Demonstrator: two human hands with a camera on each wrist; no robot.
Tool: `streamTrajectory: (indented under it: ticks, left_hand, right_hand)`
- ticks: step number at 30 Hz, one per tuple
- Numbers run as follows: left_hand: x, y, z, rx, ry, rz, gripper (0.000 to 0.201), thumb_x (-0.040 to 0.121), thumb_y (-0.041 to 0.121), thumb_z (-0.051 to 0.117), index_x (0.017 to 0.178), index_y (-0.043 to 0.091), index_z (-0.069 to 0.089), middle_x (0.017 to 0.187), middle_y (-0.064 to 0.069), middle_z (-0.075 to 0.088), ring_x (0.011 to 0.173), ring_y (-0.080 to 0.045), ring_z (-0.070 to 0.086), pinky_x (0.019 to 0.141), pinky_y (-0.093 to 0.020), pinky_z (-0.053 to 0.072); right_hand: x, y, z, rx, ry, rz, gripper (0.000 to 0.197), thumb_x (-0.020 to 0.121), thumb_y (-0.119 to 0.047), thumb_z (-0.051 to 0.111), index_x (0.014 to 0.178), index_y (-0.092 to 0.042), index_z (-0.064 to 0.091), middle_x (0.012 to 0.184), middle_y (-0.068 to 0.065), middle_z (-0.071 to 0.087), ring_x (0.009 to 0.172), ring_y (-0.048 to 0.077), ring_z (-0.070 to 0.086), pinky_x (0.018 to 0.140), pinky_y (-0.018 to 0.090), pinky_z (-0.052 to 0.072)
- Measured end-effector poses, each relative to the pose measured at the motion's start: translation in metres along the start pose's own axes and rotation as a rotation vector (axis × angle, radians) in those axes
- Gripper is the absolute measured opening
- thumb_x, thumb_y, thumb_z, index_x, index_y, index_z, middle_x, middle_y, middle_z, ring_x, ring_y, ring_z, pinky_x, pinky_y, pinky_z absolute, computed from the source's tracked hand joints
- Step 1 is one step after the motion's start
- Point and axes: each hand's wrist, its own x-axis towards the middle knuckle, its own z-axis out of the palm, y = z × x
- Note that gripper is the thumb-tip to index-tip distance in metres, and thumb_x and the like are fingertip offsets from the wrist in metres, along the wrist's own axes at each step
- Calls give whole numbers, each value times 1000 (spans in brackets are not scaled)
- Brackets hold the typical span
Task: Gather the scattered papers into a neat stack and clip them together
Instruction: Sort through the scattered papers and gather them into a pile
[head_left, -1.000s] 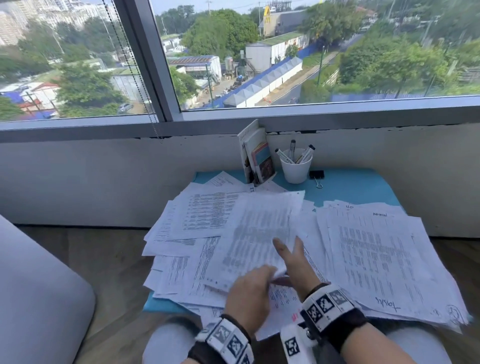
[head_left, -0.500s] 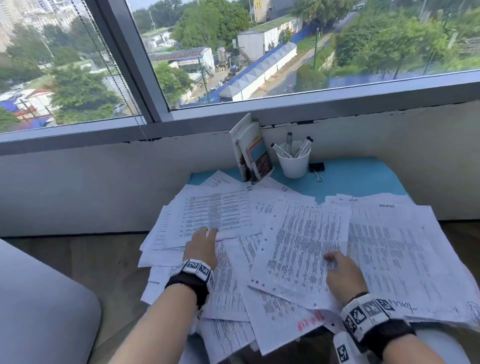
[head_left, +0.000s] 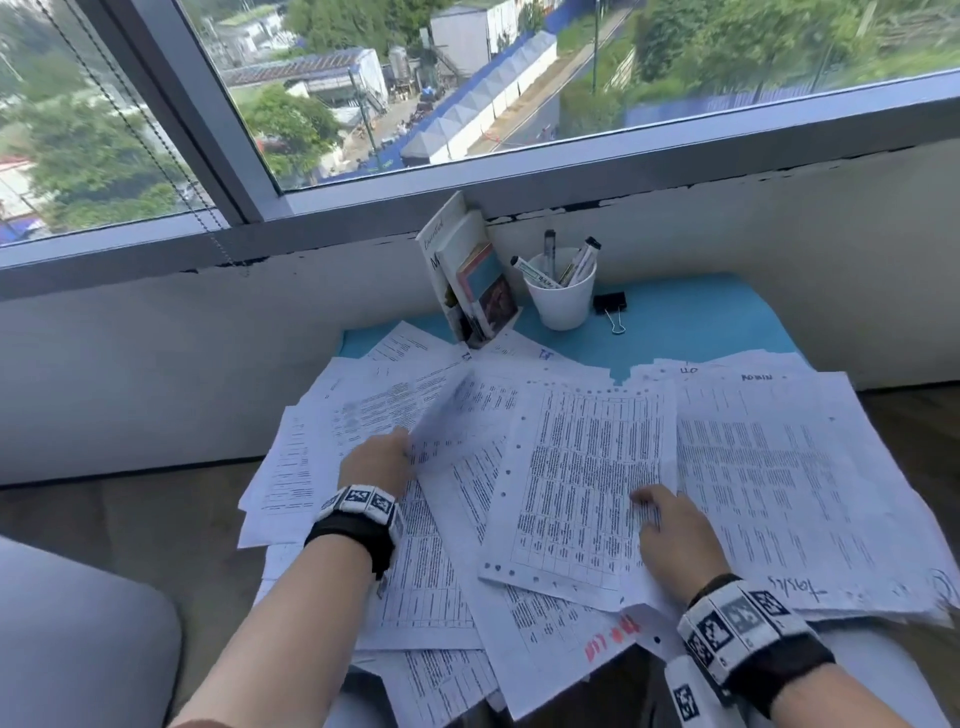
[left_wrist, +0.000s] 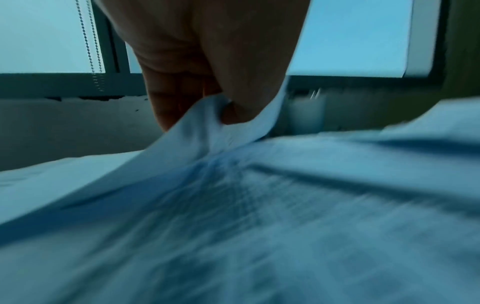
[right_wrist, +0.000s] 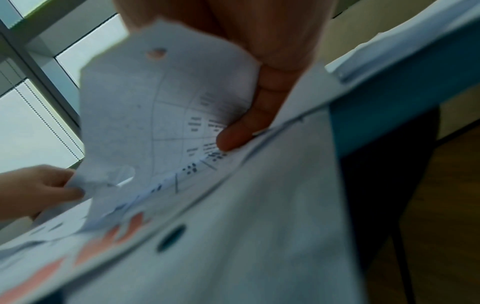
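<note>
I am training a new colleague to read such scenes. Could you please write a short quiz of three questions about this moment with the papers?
1. True or false: the binder clip is already fastened on the papers.
2. What is the left hand doing? A) resting flat B) pinching and lifting a sheet C) holding a marker
3. Fill in: the markers stand in a white ____.

Key
1. False: it lies on the blue table, beside the cup.
2. B.
3. cup.
</note>
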Motion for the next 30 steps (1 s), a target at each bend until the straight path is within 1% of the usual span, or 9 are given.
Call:
streamTrajectory:
  ticks: [4, 7, 10, 12, 14, 17, 20, 26, 30]
  left_hand:
    - [-39, 54, -19, -295, 134, 82, 31, 92, 15, 42, 120, 6, 53, 108, -14, 61, 99, -32, 57, 81, -38, 46]
    - [-78, 108, -19, -477, 23, 185, 43, 94, 18, 40, 136, 8, 46, 113, -16, 64, 104, -30, 59, 91, -38, 47]
    - [-109, 148, -13, -910, -210, 233, 25, 98, 22, 40, 95, 14, 63, 79, -9, 64, 71, -24, 61, 74, -43, 53]
    - [-122, 158, -14, -1245, -408, 103, 38, 101, 40, 33, 79, 26, 61, 62, -2, 59, 54, -16, 56, 59, -34, 52]
    - [-124, 152, -12, -1372, -511, -15, 59, 91, 62, 19, 88, 26, 65, 66, -2, 61, 55, -11, 55, 55, -26, 46]
    - [-120, 116, -6, -1103, -316, 4, 62, 87, 65, 29, 105, 20, 67, 89, 0, 68, 74, -11, 58, 73, -28, 48]
    - [-107, 64, 15, -639, -58, -231, 48, 91, 49, 49, 126, 17, 52, 123, -7, 57, 109, -21, 54, 95, -36, 45]
    - [-104, 52, 34, -315, -220, -462, 89, 77, 73, 48, 135, 8, 37, 142, -15, 33, 132, -32, 32, 100, -44, 38]
    - [-99, 73, 39, -366, -211, -500, 81, 77, 64, 57, 132, 8, 38, 137, -13, 36, 128, -31, 35, 98, -43, 41]
  right_hand:
    - [-15, -11, -7, 56, 4, -107, 36, 95, -8, 42, 127, -20, 54, 132, 5, 50, 116, 23, 52, 97, 33, 42]
    - [-39, -30, -9, 258, -37, -259, 44, 93, -45, 46, 128, -21, 54, 124, -11, 52, 118, 6, 44, 101, 28, 35]
    - [-52, -41, -7, 582, -191, -302, 67, 66, -75, 52, 116, -29, 59, 107, -19, 65, 102, -1, 60, 84, 18, 48]
    - [-48, -36, -5, 667, -143, -230, 60, 60, -66, 69, 102, -23, 64, 82, -10, 72, 82, 8, 68, 64, 17, 50]
    - [-43, -27, -7, 623, -65, -175, 32, 72, -31, 78, 98, -15, 68, 76, -8, 73, 77, 14, 70, 60, 17, 51]
    - [-32, -8, -13, 503, 38, -97, 34, 81, -1, 65, 113, -15, 64, 98, -1, 71, 87, 19, 67, 80, 37, 56]
    - [-26, 2, -22, 364, 151, -20, 52, 82, 0, 59, 128, -20, 48, 104, 4, 59, 84, 25, 56, 82, 36, 49]
    - [-31, 10, -15, 209, 79, 29, 64, 92, -5, 46, 146, -21, 16, 88, 9, 52, 63, 23, 50, 57, 29, 38]
    - [-33, 12, -13, 203, 65, 30, 64, 93, -6, 44, 147, -23, 14, 124, 20, 52, 75, 23, 48, 71, 29, 37]
